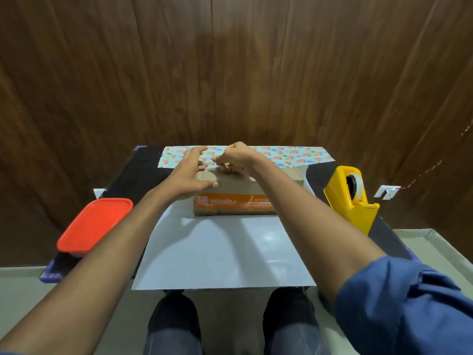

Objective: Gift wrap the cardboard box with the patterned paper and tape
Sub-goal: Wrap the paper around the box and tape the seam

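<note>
While both bare arms reach forward over a low table, the head view looks down on a half-started wrapping job.
Head view, cardboard box [245, 193]: it sits on the white underside of the patterned paper [220, 252], at the middle of the table, its orange printed band facing the person.
Patterned paper: the white sheet runs from the box toward 6 o'clock and overhangs the near table edge; its floral face shows at 12 o'clock, beyond the box.
Left hand [190, 175]: fingers spread and straight, palm resting on the box's top at its 9 o'clock corner, fingertips reaching onto the floral paper.
Right hand [236, 157]: fingers curled, pinching the floral paper's edge at the box's far top edge, just beside the left hand's fingertips.
Tape dispenser [352, 196]: yellow, holding a roll, at 3 o'clock of the box, well apart from both hands.
Red-lidded container [94, 224]: at 8 o'clock of the box, beside the left forearm.
Table [135, 170]: dark-topped, set against a wood-panelled wall [230, 67].
Lower edge: the person's knees in dark trousers, and a blue sleeve [409, 308] on the right arm.
</note>
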